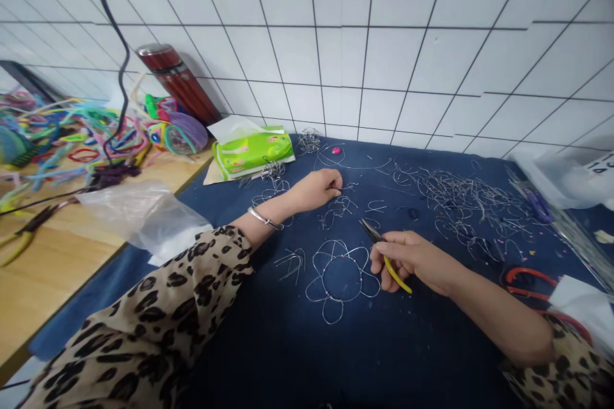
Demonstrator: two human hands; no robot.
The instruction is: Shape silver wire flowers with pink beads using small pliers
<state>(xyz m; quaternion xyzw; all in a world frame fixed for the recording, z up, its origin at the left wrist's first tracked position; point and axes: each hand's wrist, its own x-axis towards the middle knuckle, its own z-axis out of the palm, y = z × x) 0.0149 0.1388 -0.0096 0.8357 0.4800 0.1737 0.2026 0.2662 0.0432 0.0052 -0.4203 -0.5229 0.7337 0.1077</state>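
Note:
My left hand reaches forward over the blue cloth, fingers curled together on a thin wire piece among the loose ones. A silver bangle sits on that wrist. My right hand is closed on yellow-handled pliers, whose dark tips point up-left. Between and below the hands lies a wire flower frame with small pink beads, flat on the cloth. A smaller bent wire piece lies left of it.
Several loose wire bits are scattered at the right. A green tissue pack, a red bottle and colourful pipe cleaners stand at the left. Red-handled pliers, a plastic bag and a pink bead lie nearby.

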